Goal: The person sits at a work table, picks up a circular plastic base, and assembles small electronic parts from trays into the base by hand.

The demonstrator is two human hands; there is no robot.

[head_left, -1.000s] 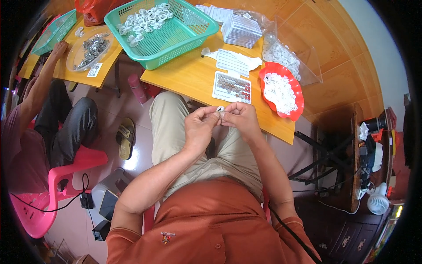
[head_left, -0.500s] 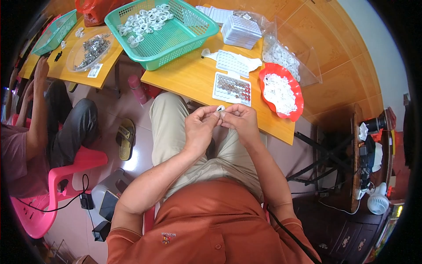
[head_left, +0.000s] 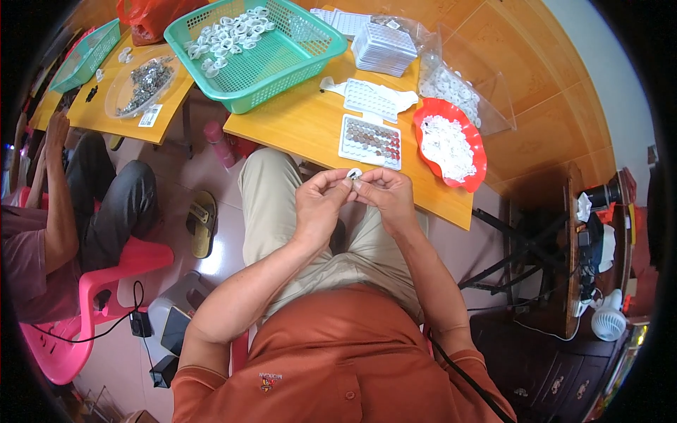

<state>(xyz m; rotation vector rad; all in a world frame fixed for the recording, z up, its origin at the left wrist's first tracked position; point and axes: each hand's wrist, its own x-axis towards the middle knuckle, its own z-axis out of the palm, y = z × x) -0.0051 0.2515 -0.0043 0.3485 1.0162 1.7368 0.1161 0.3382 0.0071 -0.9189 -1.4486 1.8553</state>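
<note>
Both my hands meet over my lap at the table's near edge, pinching one small white plastic ring-shaped part (head_left: 354,173) with a dark spot in it. My left hand (head_left: 321,201) grips it from the left between thumb and forefinger. My right hand (head_left: 388,197) grips its other side the same way, and the fingers hide most of the part. Just beyond my hands lies a white tray (head_left: 343,156) with rows of small brown and red round pieces. Right of it stands a red scalloped dish (head_left: 477,151) full of small white pieces.
A green basket (head_left: 243,103) holds several white ring-shaped parts. Behind the tray are a white dimpled sheet (head_left: 370,100), stacked trays (head_left: 384,49) and a clear bag (head_left: 451,92) of white parts. At left a co-worker (head_left: 56,218) sits by a bowl of metal pieces (head_left: 147,81).
My hands keep nearly the same pinch on the white part. The view has shifted slightly, and the co-worker's hand at the left has lowered a little.
</note>
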